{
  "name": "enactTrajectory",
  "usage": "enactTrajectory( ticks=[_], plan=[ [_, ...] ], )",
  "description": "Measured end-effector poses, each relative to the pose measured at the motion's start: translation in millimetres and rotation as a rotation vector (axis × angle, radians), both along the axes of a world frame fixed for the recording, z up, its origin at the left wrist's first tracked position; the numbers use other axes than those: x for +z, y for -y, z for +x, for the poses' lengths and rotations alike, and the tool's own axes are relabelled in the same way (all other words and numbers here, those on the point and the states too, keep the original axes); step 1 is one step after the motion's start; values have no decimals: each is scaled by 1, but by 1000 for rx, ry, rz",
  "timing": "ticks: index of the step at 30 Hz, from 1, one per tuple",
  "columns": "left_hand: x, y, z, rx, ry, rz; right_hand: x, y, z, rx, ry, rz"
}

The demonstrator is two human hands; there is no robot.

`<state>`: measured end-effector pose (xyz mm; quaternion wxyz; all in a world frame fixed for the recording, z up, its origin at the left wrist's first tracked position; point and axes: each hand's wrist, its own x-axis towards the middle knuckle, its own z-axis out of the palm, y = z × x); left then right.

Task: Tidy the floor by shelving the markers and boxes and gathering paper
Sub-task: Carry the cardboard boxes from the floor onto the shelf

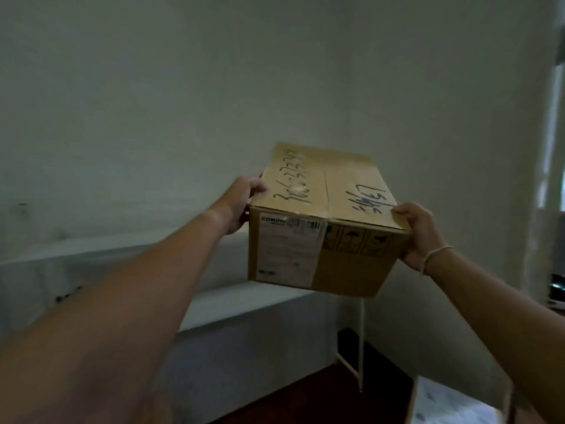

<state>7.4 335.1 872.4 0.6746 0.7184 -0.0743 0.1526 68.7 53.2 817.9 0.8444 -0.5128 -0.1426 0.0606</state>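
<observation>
A brown cardboard box (324, 221) with black handwriting on top and a white label on its near face is held up in front of me. My left hand (241, 206) grips its left side and my right hand (422, 234) grips its right near corner. The box hangs tilted over the right end of a white shelf (244, 304); whether its far end touches the shelf I cannot tell. No markers or paper are clearly in view.
A pale wall rises behind the shelf. A thin white pipe (361, 341) runs down below the box. Dark red floor (318, 396) shows at the bottom. A light patterned surface (452, 405) lies at the lower right. Small dark marks (67, 295) sit at the shelf's left.
</observation>
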Motion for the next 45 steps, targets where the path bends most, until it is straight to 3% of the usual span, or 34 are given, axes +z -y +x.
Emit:
enactTrajectory(
  ticks=[8,13,21,25,31,33,37,39,45],
  plan=[
    [9,-188,-87,331,99,-166,35,-239,7,348,118,-2],
    [-8,-278,-100,489,108,-250,24,-353,15,446,29,-54],
    [-22,-385,-82,598,93,-94,16,-476,41,415,98,57],
    [-20,-428,-73,741,166,30,8,-518,45,358,340,-87],
    [-15,-470,-57,1129,274,403,9,-560,54,286,504,-337],
    [-13,-481,-57,1233,272,781,11,-573,52,206,549,-433],
    [-30,-494,-59,1107,147,1454,12,-597,50,131,533,-483],
    [-37,-503,-53,1125,104,1561,14,-607,52,95,521,-516],
    [-38,-514,-42,1174,83,1566,20,-621,51,-50,587,-666]
  ],
)
